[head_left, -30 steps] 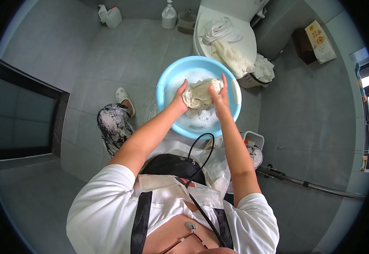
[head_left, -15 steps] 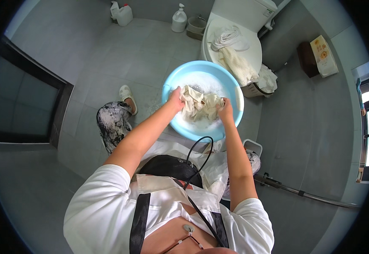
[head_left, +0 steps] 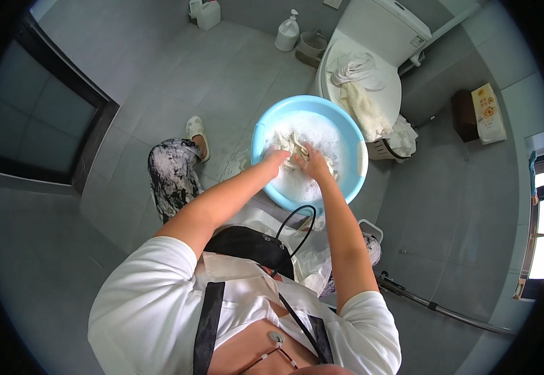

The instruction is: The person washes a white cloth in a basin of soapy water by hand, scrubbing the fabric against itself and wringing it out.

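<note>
A white ceramic toilet (head_left: 384, 28) stands at the upper right of the frame. Near the centre, a light-blue round plastic basin (head_left: 347, 125) holds white foamy suds (head_left: 322, 132). A cream textured towel (head_left: 367, 111) drapes over the toilet's lid. The crumpled cream wet cloth (head_left: 294, 146) lies in the basin, partly under foam. The left hand (head_left: 276, 159) and right hand (head_left: 313, 164) touch it from either side, fingers partly hidden; whether they grip it, I cannot tell.
</note>
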The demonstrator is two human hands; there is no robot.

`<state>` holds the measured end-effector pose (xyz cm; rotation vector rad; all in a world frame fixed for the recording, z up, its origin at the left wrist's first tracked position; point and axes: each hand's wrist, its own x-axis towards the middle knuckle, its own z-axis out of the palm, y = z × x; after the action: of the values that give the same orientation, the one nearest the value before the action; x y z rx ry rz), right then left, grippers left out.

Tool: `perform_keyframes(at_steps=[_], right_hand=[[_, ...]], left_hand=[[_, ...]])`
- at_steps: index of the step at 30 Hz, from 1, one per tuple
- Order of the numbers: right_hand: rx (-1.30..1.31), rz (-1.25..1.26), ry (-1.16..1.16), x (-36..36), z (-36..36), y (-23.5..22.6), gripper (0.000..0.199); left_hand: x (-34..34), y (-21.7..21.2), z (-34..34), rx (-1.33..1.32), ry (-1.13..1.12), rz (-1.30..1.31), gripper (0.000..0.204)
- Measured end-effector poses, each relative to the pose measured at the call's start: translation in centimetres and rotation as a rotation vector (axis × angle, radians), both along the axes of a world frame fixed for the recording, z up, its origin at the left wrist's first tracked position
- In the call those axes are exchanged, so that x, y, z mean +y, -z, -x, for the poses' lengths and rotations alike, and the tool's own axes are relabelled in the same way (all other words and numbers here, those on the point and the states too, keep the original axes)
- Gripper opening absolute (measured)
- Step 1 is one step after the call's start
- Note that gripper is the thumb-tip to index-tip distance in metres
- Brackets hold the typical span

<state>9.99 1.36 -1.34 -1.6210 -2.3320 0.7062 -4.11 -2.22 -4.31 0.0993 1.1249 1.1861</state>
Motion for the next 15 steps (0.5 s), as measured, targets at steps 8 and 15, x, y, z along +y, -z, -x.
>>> perform_keyframes(at_steps=[8, 15], right_hand=[[0.232, 0.343, 0.236, 0.4, -2.2, 0.7, 0.034], [1.518, 0.820, 0.645, 1.7, -7.4, -3.3, 0.029]], left_hand=[[-0.3, -4.1, 0.8, -0.297, 0.218, -0.049, 0.032], [1.3, -8.8, 3.8, -0.227, 0.277, -0.226, 0.027]])
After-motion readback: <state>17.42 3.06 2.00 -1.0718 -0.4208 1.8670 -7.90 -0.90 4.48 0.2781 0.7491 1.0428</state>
